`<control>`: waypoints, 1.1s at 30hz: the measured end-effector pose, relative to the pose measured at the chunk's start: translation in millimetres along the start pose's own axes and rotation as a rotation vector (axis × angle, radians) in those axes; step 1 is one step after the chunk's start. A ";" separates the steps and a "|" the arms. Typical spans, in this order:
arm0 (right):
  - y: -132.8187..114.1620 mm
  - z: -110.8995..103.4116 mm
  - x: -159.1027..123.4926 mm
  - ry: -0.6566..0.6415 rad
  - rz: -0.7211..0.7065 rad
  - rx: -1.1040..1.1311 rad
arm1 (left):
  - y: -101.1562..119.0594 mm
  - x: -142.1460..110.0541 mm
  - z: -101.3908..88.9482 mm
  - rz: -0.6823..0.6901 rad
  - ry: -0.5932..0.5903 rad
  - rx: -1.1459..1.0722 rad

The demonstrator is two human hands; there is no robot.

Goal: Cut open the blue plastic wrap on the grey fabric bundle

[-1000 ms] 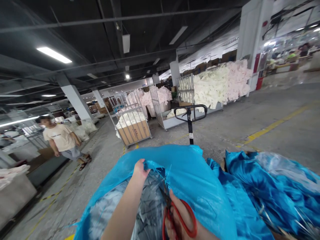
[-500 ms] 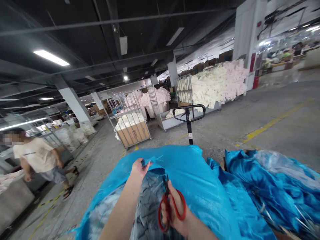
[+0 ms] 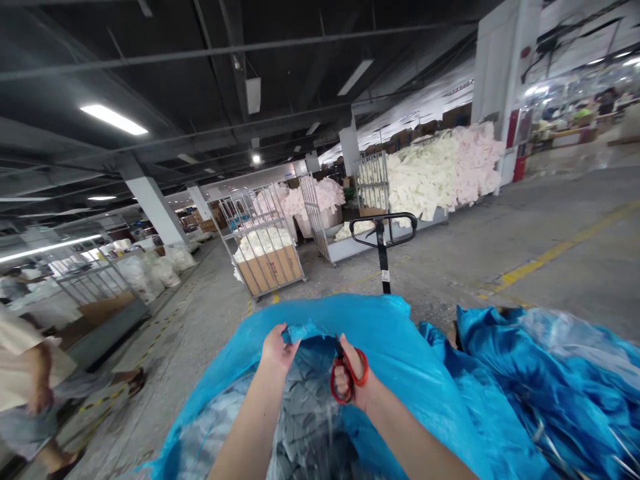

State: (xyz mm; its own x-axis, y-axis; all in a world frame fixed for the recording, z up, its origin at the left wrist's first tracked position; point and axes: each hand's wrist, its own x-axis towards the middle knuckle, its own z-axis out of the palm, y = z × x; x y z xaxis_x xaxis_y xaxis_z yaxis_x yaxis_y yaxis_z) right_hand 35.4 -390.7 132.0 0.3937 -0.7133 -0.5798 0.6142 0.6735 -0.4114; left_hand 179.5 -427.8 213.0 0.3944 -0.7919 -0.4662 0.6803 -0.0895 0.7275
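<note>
Cutting at the mouth of a blue sack

Grey cloth (image 3: 310, 400) lay bunched inside the sack's opening, nearest the wearer, below and between both grips. The blue sack (image 3: 405, 373) spread around the grips, in front of and beyond them. The left grip (image 3: 280, 348) was closed, thumb against fingers, on the frayed edge (image 3: 306, 331) of the opening. Just to its right, the right grip (image 3: 361, 393) was wrapped around red-handled scissors (image 3: 365, 365), their blades at that same edge; how far apart the blades stood could not be told.

The step in hand looked like snipping along the rim while holding it up. A further cut would call for a taut edge and blades angled away from the cloth.

Well to the right of the right grip lay a crumpled blue heap (image 3: 505, 363). Beyond the sack rose a black pull handle (image 3: 383, 257). Off to the left of the left grip, a person (image 3: 20, 360) was partly in view. Farther ahead stood a cage trolley (image 3: 270, 270) and pale piled fabric (image 3: 420, 177).
</note>
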 end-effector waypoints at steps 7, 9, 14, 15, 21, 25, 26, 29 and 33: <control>-15.4 5.5 19.1 -0.053 0.038 -0.079 | 4.3 2.5 7.0 0.022 0.012 -0.005; -18.1 7.5 27.1 -0.040 0.010 -0.051 | 10.4 5.3 9.9 0.013 0.025 -0.012; -21.1 -0.2 31.5 0.000 -0.075 -0.045 | 28.9 12.2 24.5 -0.046 0.024 -0.062; -22.8 -0.5 32.9 -0.006 -0.062 -0.052 | 30.9 12.4 26.8 -0.057 0.021 -0.072; -40.0 7.2 49.8 -0.044 -0.021 -0.041 | 34.1 12.6 26.5 -0.065 0.038 -0.097; -41.5 -5.1 49.0 -0.018 -0.010 -0.102 | 35.6 19.7 25.8 -0.033 0.036 -0.116; -40.8 -8.6 48.5 -0.017 -0.011 -0.119 | 35.6 21.5 25.9 -0.025 0.038 -0.118; -40.6 -11.2 52.7 -0.026 -0.037 -0.133 | 36.0 24.1 25.6 -0.003 0.048 -0.117; -45.2 -2.8 66.8 0.006 -0.072 -0.109 | 44.1 24.5 26.6 0.028 0.063 -0.128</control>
State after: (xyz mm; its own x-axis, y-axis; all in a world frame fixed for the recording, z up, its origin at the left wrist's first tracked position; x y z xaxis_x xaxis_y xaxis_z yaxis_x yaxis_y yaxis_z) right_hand 32.0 -468.2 109.8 0.3473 -0.7594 -0.5502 0.5629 0.6380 -0.5255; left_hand 202.8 -467.2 247.0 0.4497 -0.7532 -0.4800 0.7401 0.0133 0.6724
